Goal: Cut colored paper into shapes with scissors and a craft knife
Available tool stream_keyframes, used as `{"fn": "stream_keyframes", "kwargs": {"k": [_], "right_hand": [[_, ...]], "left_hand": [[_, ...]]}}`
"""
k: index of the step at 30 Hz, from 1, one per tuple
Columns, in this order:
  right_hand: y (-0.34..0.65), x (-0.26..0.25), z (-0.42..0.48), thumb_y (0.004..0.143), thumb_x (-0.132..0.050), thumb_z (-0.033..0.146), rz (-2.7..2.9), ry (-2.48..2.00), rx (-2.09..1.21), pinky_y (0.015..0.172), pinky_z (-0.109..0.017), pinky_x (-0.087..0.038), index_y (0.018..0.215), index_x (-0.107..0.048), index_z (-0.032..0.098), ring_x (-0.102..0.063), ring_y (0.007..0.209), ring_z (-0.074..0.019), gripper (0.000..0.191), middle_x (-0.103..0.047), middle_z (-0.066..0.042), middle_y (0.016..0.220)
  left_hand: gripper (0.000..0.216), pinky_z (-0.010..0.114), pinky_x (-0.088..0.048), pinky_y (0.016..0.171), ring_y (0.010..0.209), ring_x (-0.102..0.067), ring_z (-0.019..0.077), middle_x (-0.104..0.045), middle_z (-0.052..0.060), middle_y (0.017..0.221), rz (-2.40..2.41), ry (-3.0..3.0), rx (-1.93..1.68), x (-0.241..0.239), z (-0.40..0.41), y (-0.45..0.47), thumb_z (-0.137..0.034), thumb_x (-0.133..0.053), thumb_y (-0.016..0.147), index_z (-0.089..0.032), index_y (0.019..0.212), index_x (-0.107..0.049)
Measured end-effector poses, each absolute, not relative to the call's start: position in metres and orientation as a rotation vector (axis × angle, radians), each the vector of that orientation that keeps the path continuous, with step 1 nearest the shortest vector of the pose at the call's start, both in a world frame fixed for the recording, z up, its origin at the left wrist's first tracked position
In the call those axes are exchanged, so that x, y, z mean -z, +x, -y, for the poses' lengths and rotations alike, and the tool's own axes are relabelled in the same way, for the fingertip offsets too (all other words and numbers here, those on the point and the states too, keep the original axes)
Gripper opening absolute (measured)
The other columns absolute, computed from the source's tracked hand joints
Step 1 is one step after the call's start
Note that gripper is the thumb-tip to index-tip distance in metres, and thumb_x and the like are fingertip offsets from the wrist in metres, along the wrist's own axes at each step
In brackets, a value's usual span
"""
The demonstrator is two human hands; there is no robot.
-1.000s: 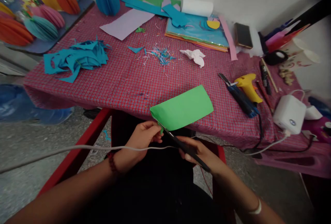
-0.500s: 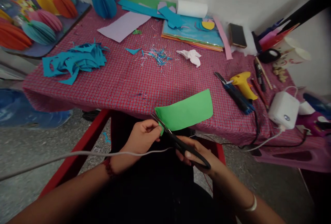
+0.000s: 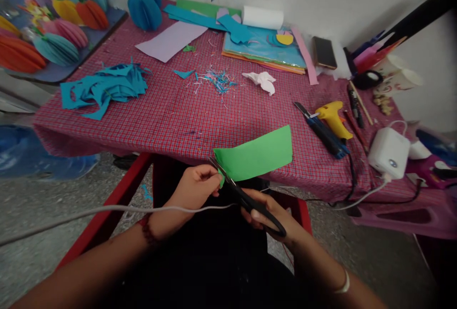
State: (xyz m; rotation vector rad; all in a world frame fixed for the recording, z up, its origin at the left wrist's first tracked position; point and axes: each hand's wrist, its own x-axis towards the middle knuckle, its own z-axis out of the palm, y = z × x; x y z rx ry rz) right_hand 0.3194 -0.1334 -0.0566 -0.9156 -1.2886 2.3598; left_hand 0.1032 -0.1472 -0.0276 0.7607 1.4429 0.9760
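Observation:
My left hand pinches the left end of a green paper strip, where a small green corner shows past my fingertips. My right hand grips black-handled scissors. Their blades point up and left and lie across the strip's left end, right beside my left fingertips. The rest of the strip extends to the right over the table's front edge. How far the blades are apart is hard to make out.
A checked cloth covers the table. Blue paper scraps lie left, a crumpled white tissue farther back. To the right are a cutter, a yellow glue gun and a white adapter. A pale cable crosses over my left forearm.
The view has shifted slightly, so the table things sit a little lower. Both hands, the scissors and the green strip keep nearly the same arrangement.

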Motion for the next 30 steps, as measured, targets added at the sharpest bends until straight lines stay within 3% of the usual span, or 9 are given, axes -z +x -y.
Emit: {"fn": "stream_keyframes", "kwargs": {"k": [15,30], "right_hand": [[0.321,0.058,0.134,0.077,-0.068,0.048,1.261,-0.890,-2.400,0.041,-0.018,-0.020,0.129,-0.052,0.018,-0.030,0.049,-0.0045,0.062,-0.045,0.004,0.066],[0.315,0.057,0.144,0.075,-0.069,0.050,1.228,-0.959,-2.335,0.040,-0.019,-0.018,0.131,-0.050,0.019,-0.029,0.048,-0.0043,0.067,-0.046,0.003,0.067]], "left_hand": [[0.015,0.021,-0.041,0.049,0.045,-0.050,0.0081,-0.055,-0.003,0.047,-1.466,0.708,-0.905,0.021,0.144,0.102,-0.020,-0.060,0.068,-0.016,0.053,-0.057],[0.017,0.022,-0.044,0.052,0.048,-0.052,0.0081,-0.056,-0.002,0.053,-1.402,0.634,-1.007,0.025,0.148,0.108,-0.024,-0.061,0.071,-0.017,0.056,-0.058]]}}
